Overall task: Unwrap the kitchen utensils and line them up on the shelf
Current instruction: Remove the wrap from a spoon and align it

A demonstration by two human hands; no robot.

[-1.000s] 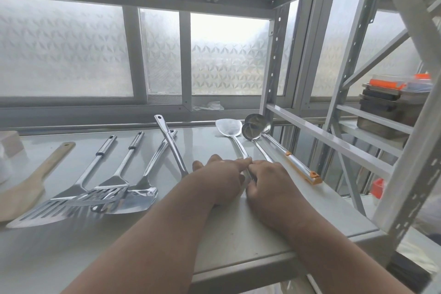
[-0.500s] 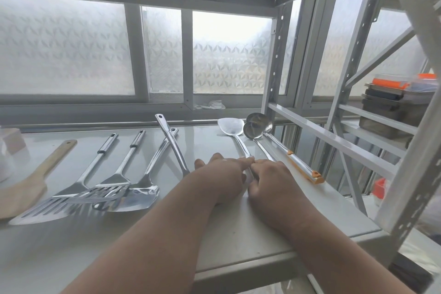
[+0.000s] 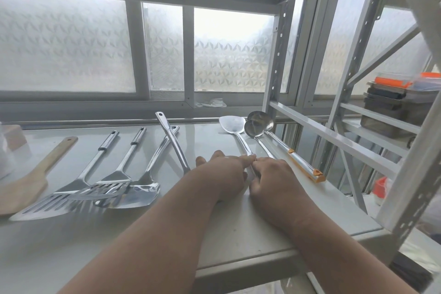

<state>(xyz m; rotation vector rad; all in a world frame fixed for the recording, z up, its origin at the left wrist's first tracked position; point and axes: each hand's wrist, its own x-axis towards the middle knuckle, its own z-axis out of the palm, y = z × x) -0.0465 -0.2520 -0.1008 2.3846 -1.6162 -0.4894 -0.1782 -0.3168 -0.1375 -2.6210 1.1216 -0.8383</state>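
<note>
Both hands, left hand (image 3: 224,175) and right hand (image 3: 274,180), pinch the steel spatula (image 3: 235,130) handle on the shelf (image 3: 238,234).

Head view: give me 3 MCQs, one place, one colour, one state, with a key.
1. Where does the wooden spatula lie on the shelf?
A far left
B far right
C middle

2. What colour is the trim on the rightmost ladle's handle?
A blue
B orange
C green

3. What are the hands doing?
A hanging idle
B both on the steel turner's handle
C lifting a ladle

Key: A, it lies left of all the steel utensils; B, orange tip and band; B, the left hand and right hand meet on that handle.
</note>
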